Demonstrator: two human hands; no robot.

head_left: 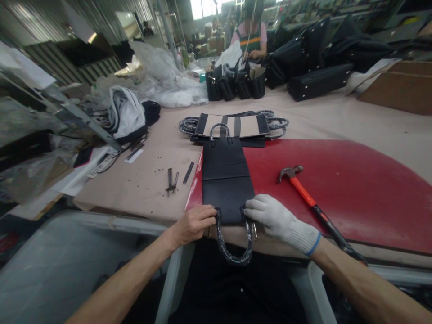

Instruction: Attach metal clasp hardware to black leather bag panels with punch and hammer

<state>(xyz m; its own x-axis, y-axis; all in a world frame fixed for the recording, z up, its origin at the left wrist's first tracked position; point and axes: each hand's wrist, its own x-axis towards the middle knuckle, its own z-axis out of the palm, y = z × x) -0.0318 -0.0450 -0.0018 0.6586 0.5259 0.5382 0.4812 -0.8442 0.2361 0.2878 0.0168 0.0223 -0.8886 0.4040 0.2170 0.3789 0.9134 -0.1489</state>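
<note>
A flat black bag panel (227, 164) lies lengthwise before me, partly on the red board, with a crease across its middle. At its near end a plastic-wrapped handle (236, 259) hangs over the table edge; a second handle (219, 127) curves up at the far end. My left hand (195, 222), bare, pinches the panel's near left corner by the handle's base. The near right corner is gripped by my right hand (276, 219), which wears a white knit glove. Shiny metal pieces (254, 231) hang beside the handle there. My fingertips are partly hidden.
A claw hammer (303, 191) rests on the red board (354, 193) at right. Small metal tools (169, 180) lie left. Behind the panel is a stack of striped bag pieces (232, 123). Farther back are black bags (236, 85) and a seated person (251, 38).
</note>
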